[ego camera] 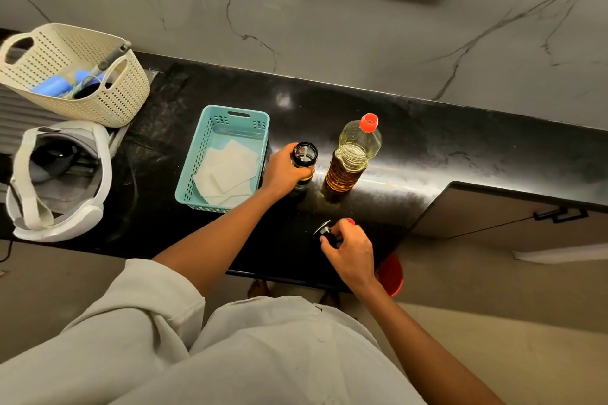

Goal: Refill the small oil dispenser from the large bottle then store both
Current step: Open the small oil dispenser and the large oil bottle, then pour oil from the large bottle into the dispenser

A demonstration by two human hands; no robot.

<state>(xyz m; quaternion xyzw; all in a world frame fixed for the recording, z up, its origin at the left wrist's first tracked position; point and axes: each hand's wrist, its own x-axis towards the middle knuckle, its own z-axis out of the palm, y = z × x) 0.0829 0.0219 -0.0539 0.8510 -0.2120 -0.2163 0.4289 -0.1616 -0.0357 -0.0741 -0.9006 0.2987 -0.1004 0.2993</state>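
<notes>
Your black countertop (427,141) runs under the marble wall, and on it, from the biggest things down, stand the cream basket (82,82) at far left, the white headset (59,200) in front of it, and the teal tray (227,128) lined with paper squares near the middle. Just right of the tray is your work: the large bottle (352,161) stands upright, partly full of amber oil, with its red cap (368,122) on. Close beside it, apart by a narrow gap, is the small oil dispenser (305,154), upright and with its mouth open to view. Your left hand (286,171) is wrapped around the dispenser's body, holding it firmly on the counter. Your right hand (352,253) is nearer to you at the counter's front edge, fingers closed around the dispenser top (324,228), a small metal-and-black piece; a bit of red shows just behind your knuckles, too hidden to identify. The step in hand looks like setting that top aside so the pour can begin. Lay it where it cannot roll off the front edge, well away from your elbow's path, and preferably with the spout side up so it stays clean. Keep your left grip low on the dispenser so it stays planted. The bottle's cap must come off next, so free your right hand fully first. When you pour, the dispenser mouth is narrow, so tilt slowly with the bottle lip close over it.
</notes>
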